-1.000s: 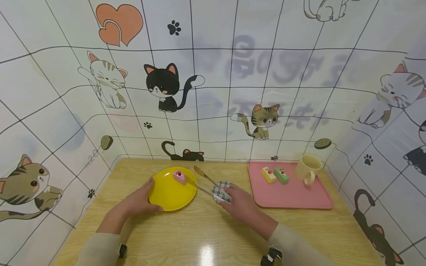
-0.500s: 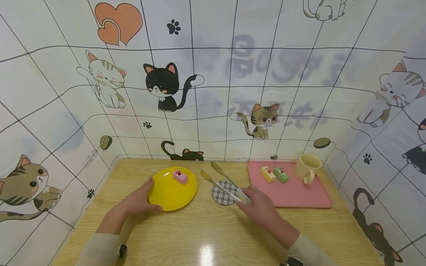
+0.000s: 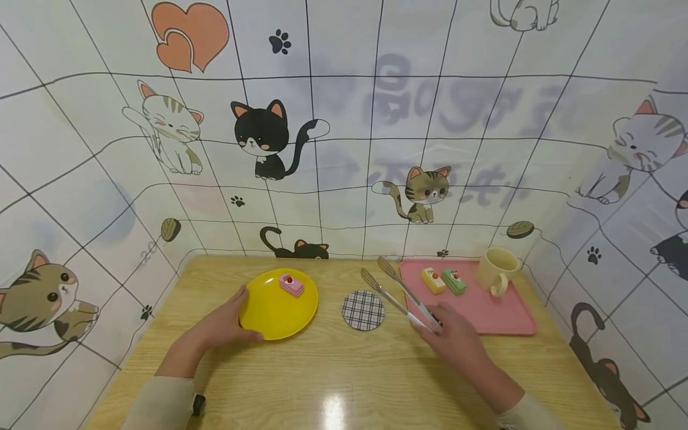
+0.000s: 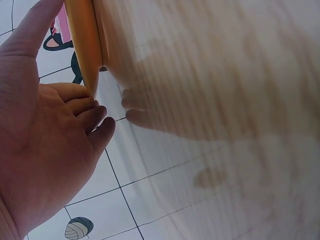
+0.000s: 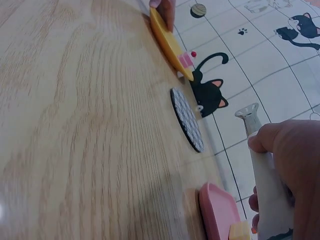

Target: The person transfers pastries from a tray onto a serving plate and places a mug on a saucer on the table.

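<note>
My left hand [image 3: 228, 325] grips the left rim of a yellow plate [image 3: 271, 316], its thumb at the near side. A pink toy cake slice [image 3: 291, 285] with a red berry rests on the plate's upper right. Metal tongs [image 3: 421, 307] with whisk-like tips and white handles are in my right hand [image 3: 459, 340]. Their arms stand apart, nothing between them, tips pointing away toward the wall and overlapping the left edge of the pink tray [image 3: 473, 319] in the head view. On that tray lie a yellow cake slice [image 3: 433, 281] and a green cake slice [image 3: 454, 282].
A round checked coaster [image 3: 363, 310] lies on the wooden table [image 3: 301, 382] between plate and tray. The cream mug [image 3: 495, 269] stands at the tray's back right corner. A cat-printed sheet [image 3: 344, 209] walls the table's back and sides.
The tongs have let go of the pink cake slice, leaving it on the plate. My right hand has carried them rightward, past the coaster to the tray. My left hand stays at the plate.
</note>
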A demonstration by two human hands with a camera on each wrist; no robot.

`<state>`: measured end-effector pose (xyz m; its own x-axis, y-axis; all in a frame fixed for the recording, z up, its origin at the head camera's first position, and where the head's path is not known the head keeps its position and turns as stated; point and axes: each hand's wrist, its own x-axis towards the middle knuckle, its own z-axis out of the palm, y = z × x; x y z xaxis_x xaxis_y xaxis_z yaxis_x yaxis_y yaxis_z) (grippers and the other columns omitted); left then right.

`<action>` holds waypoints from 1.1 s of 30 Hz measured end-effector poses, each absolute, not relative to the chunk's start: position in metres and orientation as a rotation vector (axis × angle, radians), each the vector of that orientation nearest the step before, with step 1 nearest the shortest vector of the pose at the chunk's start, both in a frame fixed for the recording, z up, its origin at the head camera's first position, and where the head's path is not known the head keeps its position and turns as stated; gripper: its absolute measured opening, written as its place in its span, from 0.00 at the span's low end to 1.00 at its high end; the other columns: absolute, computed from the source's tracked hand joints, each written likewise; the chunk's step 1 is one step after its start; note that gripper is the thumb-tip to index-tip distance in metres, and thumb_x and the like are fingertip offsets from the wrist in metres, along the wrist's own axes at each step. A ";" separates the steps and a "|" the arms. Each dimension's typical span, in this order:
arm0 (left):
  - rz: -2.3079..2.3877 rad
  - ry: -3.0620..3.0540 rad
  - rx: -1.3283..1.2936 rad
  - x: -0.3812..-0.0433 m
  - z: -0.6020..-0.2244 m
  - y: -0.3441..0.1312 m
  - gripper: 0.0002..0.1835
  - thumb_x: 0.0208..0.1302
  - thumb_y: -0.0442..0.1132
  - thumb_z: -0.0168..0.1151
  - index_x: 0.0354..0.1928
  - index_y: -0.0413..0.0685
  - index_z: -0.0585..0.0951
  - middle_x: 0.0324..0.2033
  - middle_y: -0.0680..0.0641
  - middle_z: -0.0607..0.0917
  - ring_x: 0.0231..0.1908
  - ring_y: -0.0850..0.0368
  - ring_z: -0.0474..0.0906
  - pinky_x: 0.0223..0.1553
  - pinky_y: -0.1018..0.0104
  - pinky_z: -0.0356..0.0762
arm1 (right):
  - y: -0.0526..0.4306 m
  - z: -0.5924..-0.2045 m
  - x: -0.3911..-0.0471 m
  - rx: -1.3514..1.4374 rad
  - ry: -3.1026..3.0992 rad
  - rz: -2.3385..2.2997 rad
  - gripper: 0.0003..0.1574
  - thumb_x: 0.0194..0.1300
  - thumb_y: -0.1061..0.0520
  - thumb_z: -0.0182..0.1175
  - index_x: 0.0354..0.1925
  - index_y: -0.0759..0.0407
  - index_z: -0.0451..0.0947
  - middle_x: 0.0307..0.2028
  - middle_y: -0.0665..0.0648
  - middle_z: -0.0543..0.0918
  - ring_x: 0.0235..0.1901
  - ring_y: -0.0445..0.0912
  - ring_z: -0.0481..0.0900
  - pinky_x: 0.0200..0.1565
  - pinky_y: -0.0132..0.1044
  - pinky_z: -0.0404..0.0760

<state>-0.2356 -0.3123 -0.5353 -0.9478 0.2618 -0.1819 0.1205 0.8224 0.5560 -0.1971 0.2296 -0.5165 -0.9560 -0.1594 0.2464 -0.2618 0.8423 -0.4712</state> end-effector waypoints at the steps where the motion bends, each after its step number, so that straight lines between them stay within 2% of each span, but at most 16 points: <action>1: 0.815 2.757 0.298 -0.236 -0.535 -0.312 0.74 0.55 0.66 0.84 0.87 0.30 0.50 0.87 0.28 0.46 0.84 0.26 0.49 0.82 0.31 0.52 | 0.233 -0.517 -0.197 0.322 -2.817 0.761 0.30 0.71 0.42 0.77 0.60 0.61 0.88 0.37 0.48 0.80 0.31 0.43 0.70 0.33 0.38 0.72; 9: 0.812 2.764 0.317 -0.240 -0.535 -0.313 0.74 0.55 0.65 0.84 0.87 0.29 0.51 0.87 0.27 0.46 0.84 0.25 0.50 0.81 0.31 0.53 | 0.260 -0.514 -0.191 0.291 -2.805 0.747 0.27 0.71 0.48 0.77 0.62 0.59 0.88 0.34 0.47 0.75 0.30 0.43 0.69 0.31 0.35 0.70; 15: 0.810 2.766 0.317 -0.241 -0.533 -0.313 0.74 0.56 0.65 0.84 0.87 0.29 0.51 0.87 0.28 0.46 0.84 0.25 0.50 0.81 0.31 0.53 | 0.278 -0.511 -0.185 0.211 -2.830 0.748 0.28 0.72 0.48 0.77 0.63 0.61 0.87 0.37 0.49 0.78 0.32 0.44 0.70 0.34 0.37 0.73; 25: 0.794 2.762 0.295 -0.241 -0.534 -0.313 0.74 0.55 0.67 0.84 0.87 0.30 0.51 0.87 0.28 0.46 0.84 0.26 0.49 0.82 0.31 0.52 | 0.309 -0.515 -0.178 0.099 -2.855 0.763 0.30 0.74 0.46 0.75 0.64 0.65 0.86 0.38 0.52 0.80 0.32 0.47 0.71 0.32 0.38 0.73; 33: 0.812 2.755 0.281 -0.236 -0.537 -0.313 0.75 0.54 0.67 0.84 0.87 0.30 0.51 0.87 0.28 0.45 0.84 0.26 0.49 0.82 0.31 0.51 | 0.326 -0.520 -0.174 0.092 -2.875 0.692 0.31 0.73 0.45 0.75 0.61 0.67 0.86 0.33 0.52 0.77 0.29 0.46 0.69 0.30 0.42 0.71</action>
<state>-0.2364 -0.3130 -0.5366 -0.9490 0.2536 -0.1873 0.1115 0.8257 0.5530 -0.1736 0.3259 -0.5203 -0.9813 -0.0170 0.1917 -0.1024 0.8897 -0.4449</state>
